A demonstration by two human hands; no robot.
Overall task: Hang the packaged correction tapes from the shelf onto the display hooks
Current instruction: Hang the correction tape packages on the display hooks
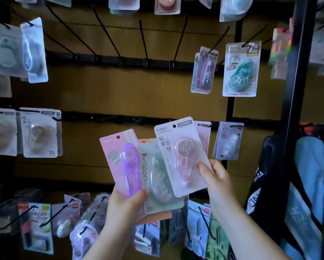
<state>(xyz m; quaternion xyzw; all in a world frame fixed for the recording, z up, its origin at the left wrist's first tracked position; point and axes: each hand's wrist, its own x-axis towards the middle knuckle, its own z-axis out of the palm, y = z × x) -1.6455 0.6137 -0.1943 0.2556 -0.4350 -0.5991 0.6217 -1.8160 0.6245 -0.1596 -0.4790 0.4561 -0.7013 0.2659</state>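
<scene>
In the lower middle of the frame two bare hands hold a fan of packaged correction tapes in front of a brown display wall. The left hand (pixel 126 205) has its grip closed on the lower ends of two packs: a pink card with a purple pen-shaped tape (pixel 123 162), its long axis tilted with the top leaning toward the upper left, and beside it a pale green pack marked "Moon" (pixel 158 184), standing nearly upright and partly covered by its neighbours. An orange card edge shows behind them.

The right hand (pixel 218 177) pinches the lower right corner of a white-pink pack labelled T-9267 (pixel 181 156), thumb on the front. That pack's long axis runs from lower right up toward the upper left, with the hang hole at its top end, just left of a pink pack hanging on a hook (pixel 204 136).

Above, in the centre of the frame, several black hooks (pixel 144 44) stick out bare from a black rail. At upper right a teal tape pack (pixel 241 70) hangs from its hook, with a purple pack (pixel 204 70) to its left. More packs hang at the left edge and along the bottom.
</scene>
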